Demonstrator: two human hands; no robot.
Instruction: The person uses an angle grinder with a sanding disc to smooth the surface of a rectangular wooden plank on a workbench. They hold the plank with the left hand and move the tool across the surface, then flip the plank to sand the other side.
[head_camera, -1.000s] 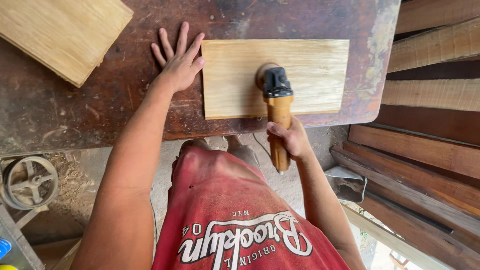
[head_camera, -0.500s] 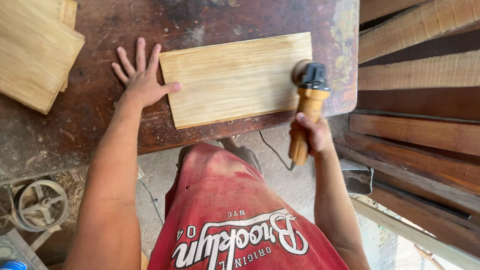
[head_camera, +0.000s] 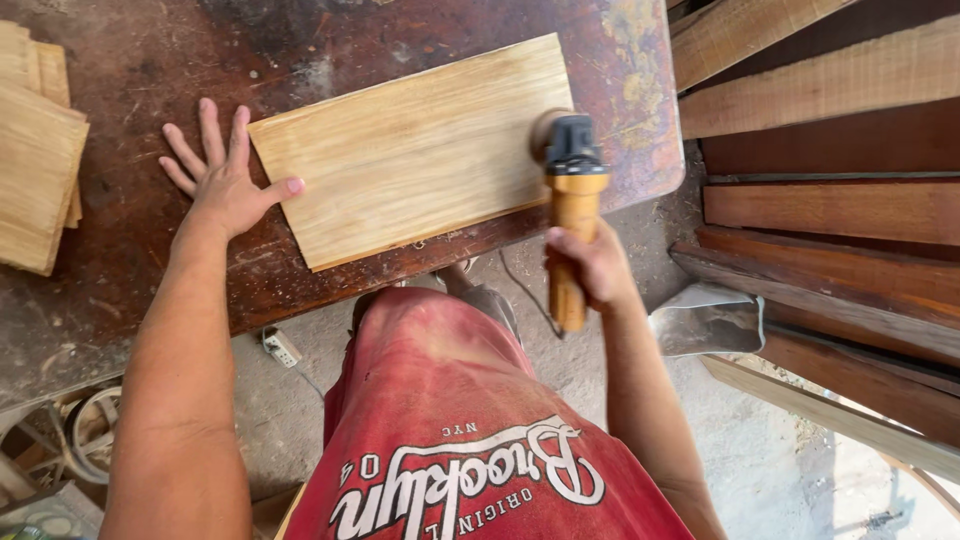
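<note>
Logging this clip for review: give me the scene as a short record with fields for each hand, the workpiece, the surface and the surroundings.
left hand: flat on the workbench, fingers spread, thumb against the board's left edge
right hand: gripping the sander's handle
sander: orange body, black head at the board's right end
board: pale wood, lying flat
workbench: dark, worn
surroundings: stacked panels far left; planks right

A pale, rectangular wooden board lies flat and slightly skewed on the dark, stained workbench. An orange-bodied power sander with a black head rests its disc on the board's right end, handle pointing toward the person.
</note>
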